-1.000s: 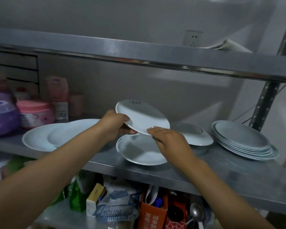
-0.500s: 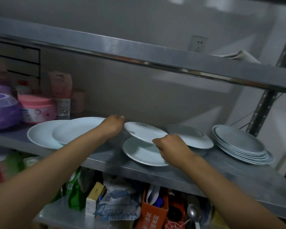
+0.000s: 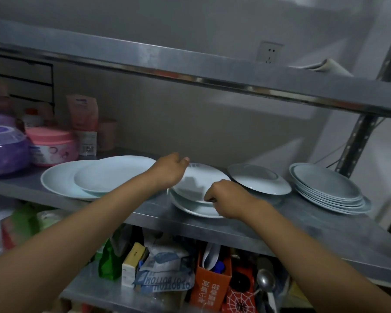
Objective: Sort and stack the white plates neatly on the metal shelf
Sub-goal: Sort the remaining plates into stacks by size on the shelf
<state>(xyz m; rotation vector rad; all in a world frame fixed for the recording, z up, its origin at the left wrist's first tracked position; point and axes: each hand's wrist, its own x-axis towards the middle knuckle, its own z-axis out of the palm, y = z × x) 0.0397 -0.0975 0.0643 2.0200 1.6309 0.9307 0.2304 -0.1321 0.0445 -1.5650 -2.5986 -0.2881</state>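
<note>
While both hands' fingers (image 3: 209,195) grip it, upper plate (image 3: 199,179) rests on lower plate (image 3: 196,210).

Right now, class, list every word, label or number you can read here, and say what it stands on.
"HOTTOB" or similar, upside down: blue and white bag on the lower shelf.
Chinese characters, upside down, not legible: orange box.
Dark marking, blurred: upper plate held by both hands.
Labels, too blurred: pink jar, pink tube.
</note>
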